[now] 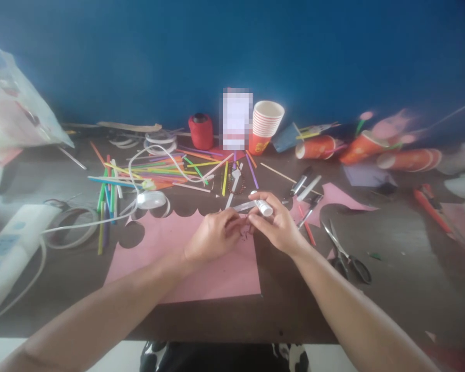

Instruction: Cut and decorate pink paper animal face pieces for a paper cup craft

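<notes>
My right hand (278,225) is closed around a small white tube (263,206), which looks like a glue stick, held over the far edge of a pink paper sheet (178,268). My left hand (214,235) is pinched on something small and dark at the tube's tip; I cannot make out what it is. A thin pale strip (243,206) runs between the two hands. Both hands meet just above the pink sheet's scalloped edge.
Several coloured straws (158,173) lie scattered behind the sheet with a white tape roll (152,199). A red thread spool (201,130) and paper cups (265,124) stand at the blue wall. Scissors (346,253) lie right, a white power strip (8,248) left.
</notes>
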`<move>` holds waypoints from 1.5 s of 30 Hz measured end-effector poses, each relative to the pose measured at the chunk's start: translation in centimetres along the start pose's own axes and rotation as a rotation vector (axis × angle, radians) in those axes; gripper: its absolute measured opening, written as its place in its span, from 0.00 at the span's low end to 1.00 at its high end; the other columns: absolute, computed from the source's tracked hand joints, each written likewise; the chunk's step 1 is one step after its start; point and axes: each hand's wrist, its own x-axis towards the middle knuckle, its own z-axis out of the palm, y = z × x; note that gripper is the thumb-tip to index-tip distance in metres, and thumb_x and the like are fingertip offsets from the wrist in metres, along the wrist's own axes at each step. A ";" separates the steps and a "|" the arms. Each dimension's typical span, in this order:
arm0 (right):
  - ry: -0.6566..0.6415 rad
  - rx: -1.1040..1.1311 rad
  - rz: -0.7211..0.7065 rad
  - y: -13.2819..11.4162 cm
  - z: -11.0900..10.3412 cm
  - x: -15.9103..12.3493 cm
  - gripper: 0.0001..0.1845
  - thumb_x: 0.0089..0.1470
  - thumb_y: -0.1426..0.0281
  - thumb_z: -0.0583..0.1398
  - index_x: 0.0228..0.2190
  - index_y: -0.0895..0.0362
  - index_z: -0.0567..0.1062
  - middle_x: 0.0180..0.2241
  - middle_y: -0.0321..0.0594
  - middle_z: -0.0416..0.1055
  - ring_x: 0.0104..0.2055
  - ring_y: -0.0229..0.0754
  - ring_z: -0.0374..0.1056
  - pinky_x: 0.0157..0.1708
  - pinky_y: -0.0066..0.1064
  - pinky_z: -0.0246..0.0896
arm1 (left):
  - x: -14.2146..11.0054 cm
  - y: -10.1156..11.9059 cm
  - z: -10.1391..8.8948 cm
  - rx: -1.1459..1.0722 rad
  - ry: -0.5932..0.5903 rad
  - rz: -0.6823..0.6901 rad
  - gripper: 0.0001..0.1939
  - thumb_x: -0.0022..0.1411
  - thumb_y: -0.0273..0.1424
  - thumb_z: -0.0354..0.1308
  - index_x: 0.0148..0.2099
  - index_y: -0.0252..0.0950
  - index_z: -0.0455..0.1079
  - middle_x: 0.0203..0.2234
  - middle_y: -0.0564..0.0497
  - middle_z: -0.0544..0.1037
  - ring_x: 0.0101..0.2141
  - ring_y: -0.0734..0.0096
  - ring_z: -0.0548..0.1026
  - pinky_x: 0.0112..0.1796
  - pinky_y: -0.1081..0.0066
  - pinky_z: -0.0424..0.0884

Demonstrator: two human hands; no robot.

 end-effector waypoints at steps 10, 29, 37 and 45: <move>0.438 -0.091 -0.100 1.6 -3.8 1.9 0.16 0.51 0.70 0.54 0.43 0.51 0.60 0.23 0.28 0.66 0.18 0.31 0.60 0.20 0.25 0.58 | -0.3 0.1 -0.2 -0.042 -0.047 0.072 0.16 0.57 0.24 0.53 0.48 0.40 0.67 0.29 0.56 0.76 0.23 0.79 0.69 0.29 0.75 0.68; -0.034 -0.945 -0.241 1.3 -3.6 1.0 0.28 0.47 0.80 0.54 0.50 0.51 0.61 0.44 0.41 0.69 0.46 0.48 0.66 0.45 0.40 0.61 | -0.9 0.3 0.1 0.387 -0.194 0.266 0.05 0.59 0.32 0.55 0.35 0.36 0.67 0.30 0.50 0.73 0.34 0.67 0.73 0.34 0.69 0.68; 0.014 -1.019 -0.286 1.8 -3.6 1.2 0.24 0.49 0.80 0.53 0.48 0.52 0.64 0.40 0.42 0.71 0.41 0.48 0.68 0.43 0.39 0.61 | -0.3 0.1 0.0 0.008 0.035 0.048 0.03 0.60 0.26 0.52 0.37 0.36 0.66 0.29 0.53 0.74 0.27 0.76 0.71 0.30 0.75 0.66; 0.015 -1.033 -0.319 1.6 -3.4 1.0 0.23 0.50 0.79 0.53 0.48 0.53 0.62 0.42 0.43 0.70 0.42 0.48 0.68 0.44 0.40 0.61 | 0.1 -0.7 -0.2 -0.082 0.120 -0.054 0.07 0.59 0.25 0.51 0.41 0.36 0.66 0.24 0.55 0.72 0.23 0.79 0.68 0.26 0.77 0.64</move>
